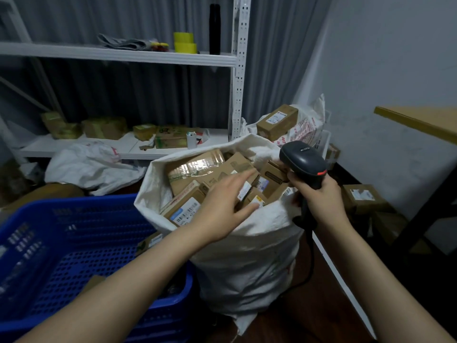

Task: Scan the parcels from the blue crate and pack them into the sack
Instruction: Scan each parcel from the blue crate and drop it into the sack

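The left hand (220,214) is reaching over the open mouth of the white sack (247,256), its fingers (243,178) straight and slightly spread, holding nothing. Whether the fingertips are touching the cardboard or hovering just above it, I cannot tell. Directly under and ahead of those fingers, the parcels (195,169) are lying packed in the sack, brown boxes with white labels, filling it up to the rim.

Just to the right of the left fingertips, the right hand (319,196) is gripping the handle of a dark scanner (303,160), fingers curled tightly round it. The scanner's head is standing above the knuckles, over the sack's far edge. Its cable (310,256) is hanging down below the right hand beside the sack.

Behind the left wrist, on the near left, the blue crate (74,243) is standing against the sack, and a brown box (92,280) is showing in it (partly hidden by the forearm).

Well beyond both sets of fingers, a second sack (306,125) is carrying a labelled box (277,121), and a white shelf (118,54) is holding yellow tape rolls (185,42).
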